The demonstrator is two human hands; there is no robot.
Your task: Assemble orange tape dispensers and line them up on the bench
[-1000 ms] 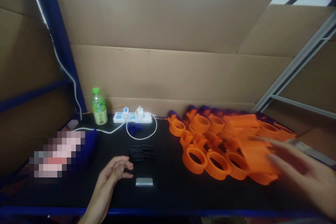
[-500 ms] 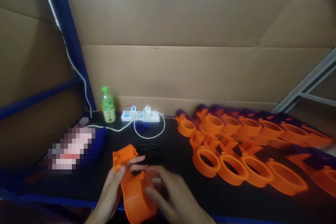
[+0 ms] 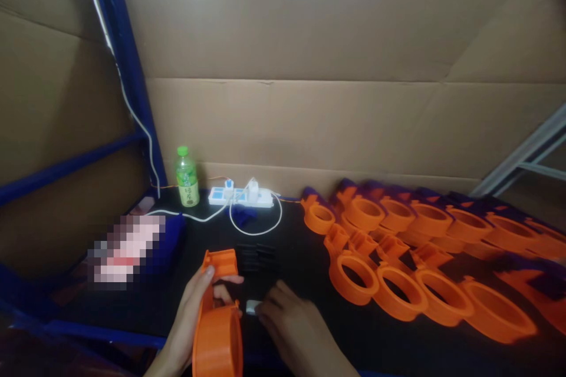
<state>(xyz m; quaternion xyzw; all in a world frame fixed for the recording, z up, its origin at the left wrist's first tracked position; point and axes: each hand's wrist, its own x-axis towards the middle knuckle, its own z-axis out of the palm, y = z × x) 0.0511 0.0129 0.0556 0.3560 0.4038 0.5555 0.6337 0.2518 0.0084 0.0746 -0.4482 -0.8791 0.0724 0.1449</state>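
Observation:
My left hand point(image 3: 191, 312) is closed round an orange plastic part point(image 3: 217, 330), a ring with a boxy neck, held on edge above the near rim of the black table point(image 3: 292, 259). My right hand point(image 3: 294, 327) lies just to its right, fingertips on a small silver-white block point(image 3: 252, 307); the fingers are curled over it. Small black pieces point(image 3: 256, 256) lie a little beyond both hands.
Several more orange ring parts point(image 3: 398, 288) spread in rows over the right half of the table. At the back stand a green bottle point(image 3: 186, 177) and a white power strip point(image 3: 241, 196) with cables. Cardboard walls and a blue rack post point(image 3: 128, 70) close the space.
My right hand brought an orange part from the pile to the left; my left hand took it and now holds it alone. The right hand dropped onto the silver block. The camera panned left.

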